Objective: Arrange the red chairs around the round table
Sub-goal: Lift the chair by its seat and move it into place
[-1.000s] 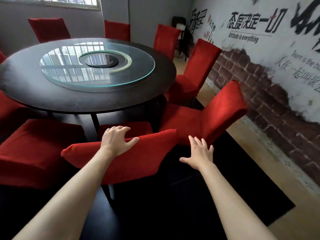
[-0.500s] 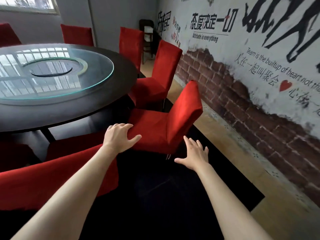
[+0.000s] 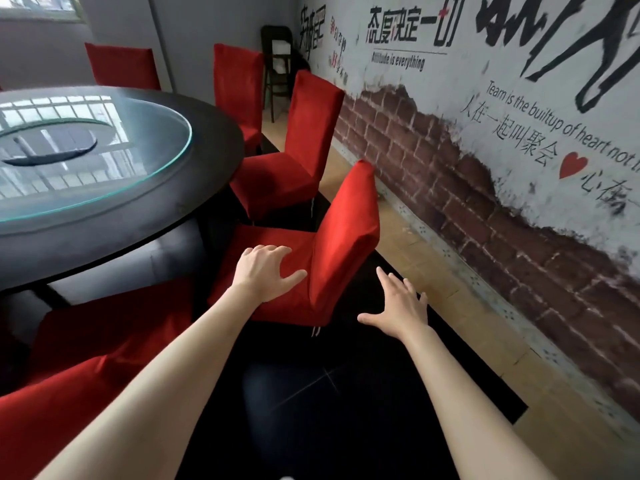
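- The round table [image 3: 214,188] is cut off at the left edge; its legs are lost in shadow.
- The left hand [image 3: 263,275], fingers loosely curved, is seen over the nearest red chair [image 3: 343,244]; contact cannot be judged.
- The right hand [image 3: 398,306] is held spread, grasping nothing.
- A black rug [image 3: 346,393] and a painted brick wall [image 3: 485,185] are shown beside the table.

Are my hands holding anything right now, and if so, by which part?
Nothing is held. The left hand hovers spread over the red chair; contact can't be told. The right hand is open in the air.

bare forearms, no sleeves in view, bare hands [image 3: 266,271], possibly dark blue trousers [image 3: 277,393]
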Demonstrator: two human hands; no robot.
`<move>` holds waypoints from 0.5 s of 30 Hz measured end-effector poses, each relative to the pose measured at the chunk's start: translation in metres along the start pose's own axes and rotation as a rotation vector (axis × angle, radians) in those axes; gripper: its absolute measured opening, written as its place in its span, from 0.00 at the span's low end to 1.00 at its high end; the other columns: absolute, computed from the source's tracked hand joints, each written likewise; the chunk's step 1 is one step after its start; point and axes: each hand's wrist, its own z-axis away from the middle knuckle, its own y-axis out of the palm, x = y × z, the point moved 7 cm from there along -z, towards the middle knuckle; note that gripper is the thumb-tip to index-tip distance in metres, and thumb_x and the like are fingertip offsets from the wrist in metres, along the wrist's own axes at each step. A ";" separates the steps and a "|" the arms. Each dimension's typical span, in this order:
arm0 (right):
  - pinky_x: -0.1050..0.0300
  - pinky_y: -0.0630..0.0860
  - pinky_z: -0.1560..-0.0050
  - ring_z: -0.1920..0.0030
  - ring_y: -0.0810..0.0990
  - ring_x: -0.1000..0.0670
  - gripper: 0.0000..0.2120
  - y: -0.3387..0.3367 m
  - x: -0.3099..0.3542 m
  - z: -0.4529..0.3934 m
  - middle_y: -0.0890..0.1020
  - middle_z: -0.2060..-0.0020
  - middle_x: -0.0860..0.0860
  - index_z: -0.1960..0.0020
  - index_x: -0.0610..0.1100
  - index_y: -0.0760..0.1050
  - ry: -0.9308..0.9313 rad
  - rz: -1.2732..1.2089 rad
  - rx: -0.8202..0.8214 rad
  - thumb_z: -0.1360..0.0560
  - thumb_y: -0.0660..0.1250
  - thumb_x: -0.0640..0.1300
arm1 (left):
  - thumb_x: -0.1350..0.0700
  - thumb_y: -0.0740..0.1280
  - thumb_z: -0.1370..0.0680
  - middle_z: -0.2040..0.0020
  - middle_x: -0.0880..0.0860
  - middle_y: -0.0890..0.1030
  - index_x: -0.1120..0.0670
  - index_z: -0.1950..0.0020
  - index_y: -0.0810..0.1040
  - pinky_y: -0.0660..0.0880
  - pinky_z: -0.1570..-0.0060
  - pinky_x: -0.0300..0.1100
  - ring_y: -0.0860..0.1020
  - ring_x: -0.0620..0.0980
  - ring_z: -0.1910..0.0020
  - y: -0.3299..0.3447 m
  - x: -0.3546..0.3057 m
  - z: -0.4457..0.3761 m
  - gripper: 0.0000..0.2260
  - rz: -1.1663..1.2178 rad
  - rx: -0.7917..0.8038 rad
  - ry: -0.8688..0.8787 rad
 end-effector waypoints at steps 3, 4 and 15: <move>0.36 0.48 0.26 0.22 0.47 0.45 0.52 -0.018 -0.016 -0.033 0.50 0.21 0.51 0.21 0.56 0.41 0.020 0.012 0.003 0.32 0.72 0.64 | 0.34 0.64 0.27 0.37 0.52 0.79 0.52 0.33 0.75 0.66 0.36 0.49 0.75 0.53 0.36 0.013 -0.012 -0.040 0.30 0.033 0.013 -0.008; 0.36 0.48 0.26 0.22 0.47 0.45 0.52 -0.024 -0.021 -0.045 0.50 0.21 0.51 0.21 0.56 0.41 0.022 0.013 -0.011 0.32 0.72 0.64 | 0.34 0.64 0.27 0.37 0.52 0.79 0.52 0.32 0.75 0.66 0.36 0.49 0.74 0.53 0.35 0.018 -0.018 -0.054 0.30 0.031 0.018 -0.005; 0.35 0.46 0.26 0.22 0.46 0.44 0.55 -0.058 -0.087 -0.174 0.50 0.21 0.52 0.22 0.57 0.40 -0.025 0.018 0.038 0.34 0.75 0.62 | 0.34 0.64 0.27 0.37 0.53 0.79 0.52 0.31 0.73 0.65 0.36 0.49 0.75 0.54 0.36 0.075 -0.079 -0.171 0.31 0.033 0.076 -0.035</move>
